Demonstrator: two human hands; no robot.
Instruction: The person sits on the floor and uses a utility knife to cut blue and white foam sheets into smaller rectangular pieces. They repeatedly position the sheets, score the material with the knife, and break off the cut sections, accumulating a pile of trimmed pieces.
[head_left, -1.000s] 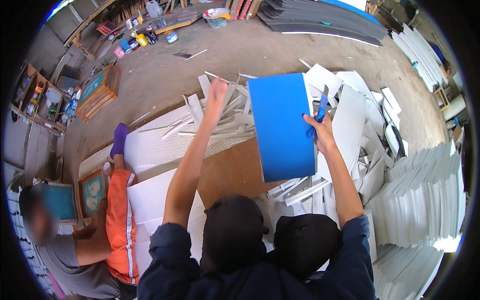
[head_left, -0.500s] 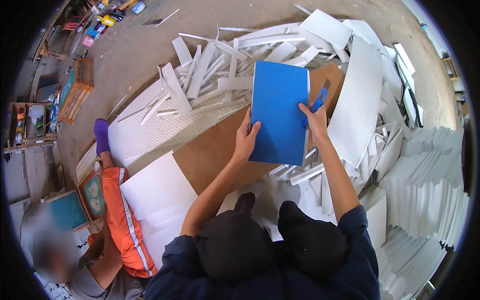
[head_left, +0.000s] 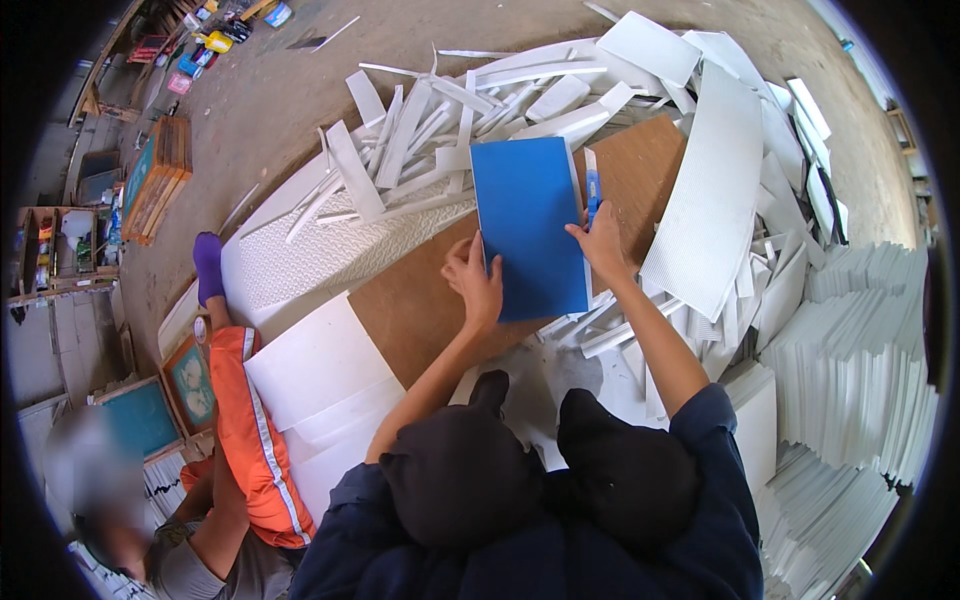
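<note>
Between your hands, blue board (head_left: pixel 528 220) over brown sheet (head_left: pixel 412 302), far end near white scraps (head_left: pixel 405 138). Your left hand (head_left: pixel 475 284) at its left edge, thumb overlapping face, fingers half-curled; whether gripping, cannot tell. Your right hand (head_left: pixel 606 247) closed round blue cutter (head_left: pixel 593 184), blade pointing away from you, thumb at board's right edge. Board plain, rectangular, flat, long side running away from you, pale along right edge.

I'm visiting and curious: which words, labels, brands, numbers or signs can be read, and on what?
Nothing readable.
Flat blue rectangular board: no text visible.
Slim blue-handled knife with thin blade, in the right hand: any markings too small to read.
Small yellow and pink containers, upper left: too small and blurred.
</note>
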